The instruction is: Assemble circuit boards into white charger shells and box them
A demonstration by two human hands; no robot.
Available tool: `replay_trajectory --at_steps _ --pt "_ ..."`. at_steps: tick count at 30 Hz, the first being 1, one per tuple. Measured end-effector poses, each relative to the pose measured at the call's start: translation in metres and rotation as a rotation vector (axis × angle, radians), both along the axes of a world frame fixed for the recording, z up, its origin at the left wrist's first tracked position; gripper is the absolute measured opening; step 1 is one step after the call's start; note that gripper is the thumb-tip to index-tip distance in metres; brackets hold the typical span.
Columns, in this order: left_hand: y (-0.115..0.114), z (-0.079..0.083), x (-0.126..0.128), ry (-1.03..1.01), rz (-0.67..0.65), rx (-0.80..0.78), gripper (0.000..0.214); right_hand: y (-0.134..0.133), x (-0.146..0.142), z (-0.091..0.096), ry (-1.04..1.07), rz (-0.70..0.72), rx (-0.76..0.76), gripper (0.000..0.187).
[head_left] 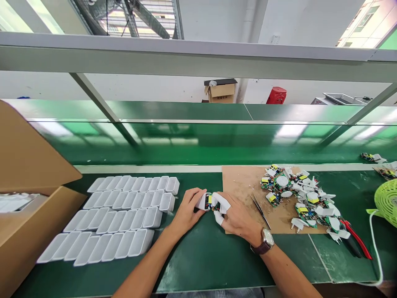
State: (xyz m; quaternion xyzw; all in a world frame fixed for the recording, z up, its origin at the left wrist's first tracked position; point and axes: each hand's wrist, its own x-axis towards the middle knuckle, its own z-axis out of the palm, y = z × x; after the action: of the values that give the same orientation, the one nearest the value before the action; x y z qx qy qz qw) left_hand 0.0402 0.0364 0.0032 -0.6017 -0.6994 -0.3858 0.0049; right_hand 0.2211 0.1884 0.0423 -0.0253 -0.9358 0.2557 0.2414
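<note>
Over the middle of the green bench, my left hand (190,207) and my right hand (237,215) meet around one small circuit board (212,202) with a yellow part and white plastic pieces on it. The left fingers pinch its white left end. On the other side my right hand grips the board's white pieces; white covers show on its fingertips. To the left stand several rows of open white plastic casings (141,240). A heap of similar circuit boards (305,196) with white parts lies to the right of my right hand.
Tweezers (260,211) rest on a brown cardboard sheet (240,182). Red-handled pliers (359,240) lie right of the heap, near a green fan (387,200) with a white cable. An open cardboard box (40,231) fills the left edge. A metal frame (198,56) crosses above the bench.
</note>
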Motion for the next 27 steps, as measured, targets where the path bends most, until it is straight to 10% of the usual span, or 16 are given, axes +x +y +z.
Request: replay_trajectory --at_steps 27 --pt "0.0 0.005 0.004 0.015 0.02 0.014 0.055 -0.004 -0.002 0.01 0.005 -0.001 0.025 0.068"
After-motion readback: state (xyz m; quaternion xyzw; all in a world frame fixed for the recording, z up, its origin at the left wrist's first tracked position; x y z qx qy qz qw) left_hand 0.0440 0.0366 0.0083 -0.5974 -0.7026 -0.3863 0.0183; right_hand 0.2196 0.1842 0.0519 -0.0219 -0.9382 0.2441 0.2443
